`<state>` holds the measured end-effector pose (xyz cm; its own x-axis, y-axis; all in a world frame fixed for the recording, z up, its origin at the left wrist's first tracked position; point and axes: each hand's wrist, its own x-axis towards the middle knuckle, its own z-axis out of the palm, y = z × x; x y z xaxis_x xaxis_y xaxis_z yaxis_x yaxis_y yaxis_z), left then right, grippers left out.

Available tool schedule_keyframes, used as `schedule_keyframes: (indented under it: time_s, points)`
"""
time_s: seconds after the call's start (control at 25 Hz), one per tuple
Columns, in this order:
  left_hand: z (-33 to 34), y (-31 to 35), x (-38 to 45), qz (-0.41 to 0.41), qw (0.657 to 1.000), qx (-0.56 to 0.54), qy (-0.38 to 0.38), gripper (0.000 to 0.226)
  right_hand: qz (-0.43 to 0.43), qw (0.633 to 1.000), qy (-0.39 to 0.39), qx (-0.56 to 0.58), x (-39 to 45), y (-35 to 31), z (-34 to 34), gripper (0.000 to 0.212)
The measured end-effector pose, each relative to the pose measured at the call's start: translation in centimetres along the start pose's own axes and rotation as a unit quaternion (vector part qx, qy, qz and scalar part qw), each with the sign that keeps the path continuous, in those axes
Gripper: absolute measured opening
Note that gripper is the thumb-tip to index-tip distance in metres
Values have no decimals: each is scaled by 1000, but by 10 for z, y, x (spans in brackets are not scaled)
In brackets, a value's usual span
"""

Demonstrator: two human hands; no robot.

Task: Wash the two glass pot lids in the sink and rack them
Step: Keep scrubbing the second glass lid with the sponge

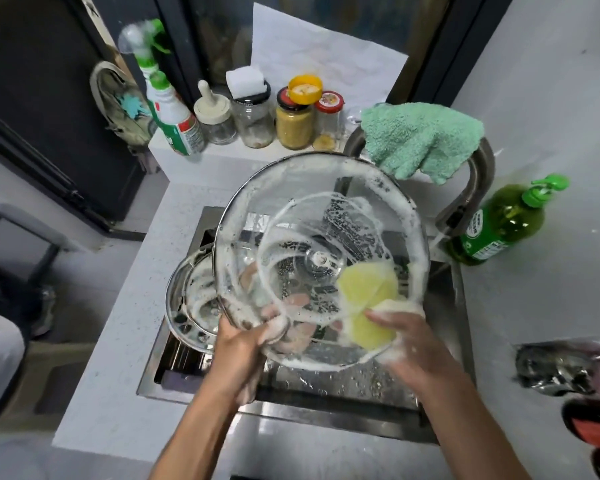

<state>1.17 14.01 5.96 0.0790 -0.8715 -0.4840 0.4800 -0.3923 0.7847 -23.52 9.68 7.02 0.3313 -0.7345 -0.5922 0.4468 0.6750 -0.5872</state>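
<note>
A large glass pot lid (pixel 302 209), streaked with white foam, is held tilted above the steel sink (pixel 326 400). My left hand (pixel 246 344) grips its near rim, thumb on the inner side and fingers showing through the glass behind. My right hand (pixel 406 341) holds a yellow sponge (pixel 368 299) folded over the lid's lower right rim. A second, smaller glass lid (pixel 191 303) with foam on it lies at the sink's left edge, partly behind the big one.
A curved faucet (pixel 478 188) with a green cloth (pixel 420 136) draped on it arches over the sink's back right. A green soap bottle (pixel 499 226) stands on the right counter. Jars (pixel 293 123) and a spray bottle (pixel 174 116) line the back ledge.
</note>
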Motion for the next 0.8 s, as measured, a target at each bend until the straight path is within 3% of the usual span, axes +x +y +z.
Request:
schedule_keyframes:
  time_s: [0.12,0.2,0.24,0.32,0.36,0.4,0.44,0.48,0.6,0.64,0.68,0.72,0.8]
  points:
    - [-12,20,6,19,995,63,-77,44,-30,997,48,-43,3,-18,-8,34]
    - [-7,15,2,-21,998,19,-52,56,-94,978,158,-100,11,-17,-5,28]
    - [-1,1,-4,-52,997,1,-48,62,-163,941,243,-173,17,-13,-3,22]
    - [12,-22,-19,-98,991,-75,-49,66,-306,785,374,-387,21,-7,-1,25]
    - [14,-28,-22,-109,988,-104,-41,65,-321,692,398,-510,22,-6,-9,37]
    - [15,-32,-23,-106,988,-108,-33,63,-314,612,393,-610,18,-1,-15,53]
    - [16,-34,-22,-95,991,-93,-24,61,-311,556,359,-682,12,12,-17,66]
    - [19,-34,-23,-89,993,-74,-22,60,-310,523,295,-737,6,33,-12,69]
    - [36,-38,-27,-105,994,-6,-22,60,-313,507,65,-801,16,55,28,55]
    - [39,-35,-27,-107,994,-5,-17,60,-271,543,46,-793,33,39,32,51]
    - [36,-32,-24,-103,994,-15,-14,62,-215,573,66,-788,46,13,30,48]
    - [31,-28,-22,-97,995,-24,-7,62,-181,560,121,-799,50,-5,22,46]
    - [24,-21,-20,-86,996,-20,-9,59,-205,532,164,-805,37,1,5,35]
